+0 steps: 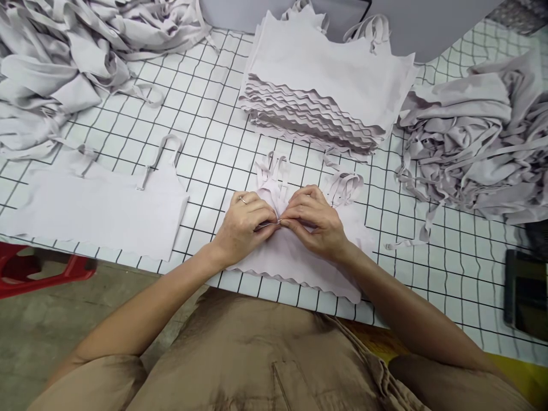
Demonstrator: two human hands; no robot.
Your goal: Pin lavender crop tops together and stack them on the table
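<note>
A pale lilac-grey camisole (295, 264) with a wavy hem lies flat in front of me near the table's edge. My left hand (245, 227), with a ring on one finger, pinches its fabric near the middle of the neckline. Close beside it, my right hand (317, 224) is closed in a pinch on the same spot, the fingertips of both hands nearly touching. A thin pale edge or strip shows between them; what exactly it is, I cannot make out. Looped straps (346, 188) of the camisole lie beyond my right hand.
Another camisole (107, 208) is spread flat at the left. A neat stack of camisoles (325, 74) lies behind my hands. Loose piles of similar garments are at the far left (72, 63) and right (471, 137). A dark phone (526, 294) rests at the checked table's (205, 165) right; a red stool (47, 268) stands below left.
</note>
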